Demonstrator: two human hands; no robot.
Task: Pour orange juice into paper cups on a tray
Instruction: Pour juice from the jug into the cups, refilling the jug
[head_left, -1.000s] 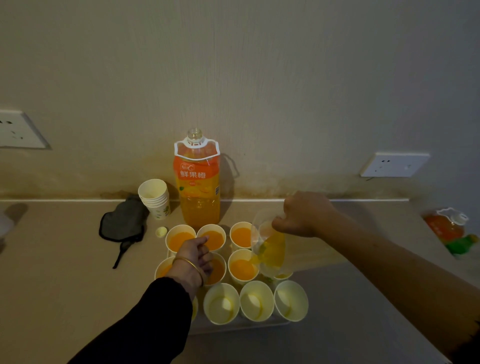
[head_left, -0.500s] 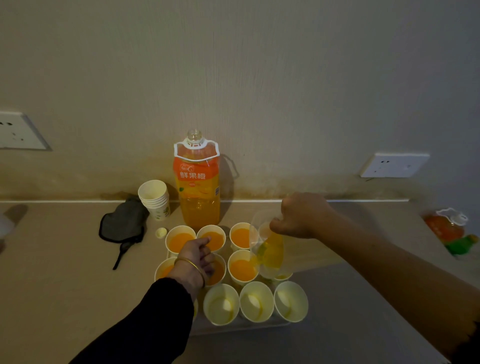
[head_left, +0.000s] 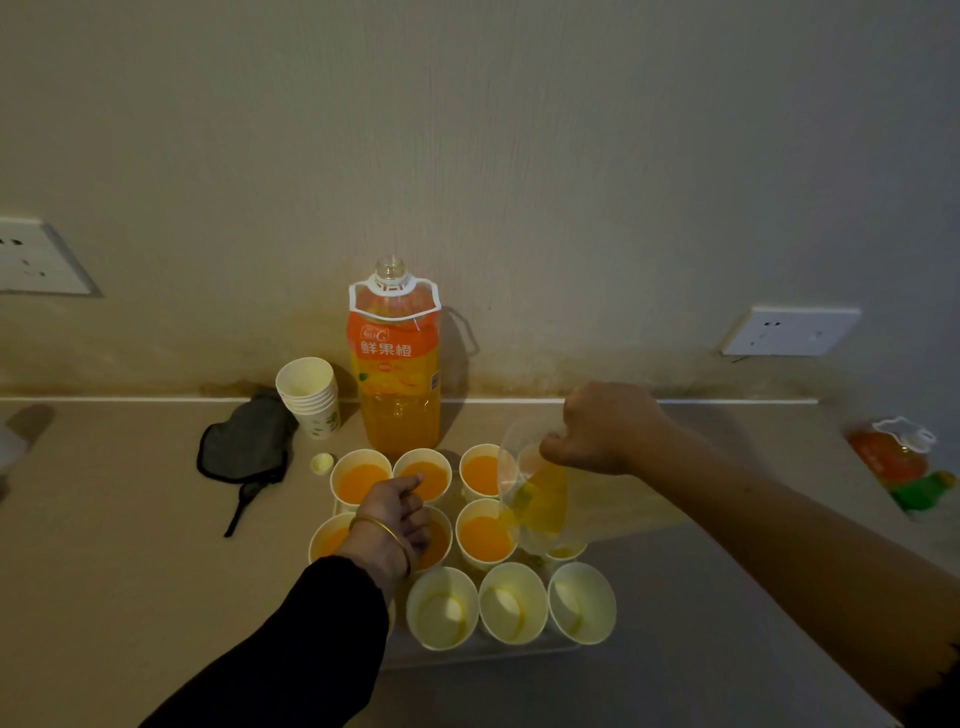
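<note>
I see my right hand (head_left: 605, 428) curled tight on a clear, smooth plastic jug (head_left: 537, 499), tipped spout-down with orange juice (head_left: 545, 493) inside, over the right cup of the middle row. My left hand (head_left: 397, 512), in a black sleeve (head_left: 291, 649) with a thin gold bangle (head_left: 387, 530), lies with fingers curled against the filled paper cups (head_left: 485, 535), though I cannot tell if it grips one. The tray (head_left: 467, 652) sits mid-table with three round empty cups (head_left: 511, 605) in front, on a matte beige table (head_left: 130, 545) whose back edge against the stained wall (head_left: 571, 182) carries a tall open juice bottle (head_left: 397, 374).
</note>
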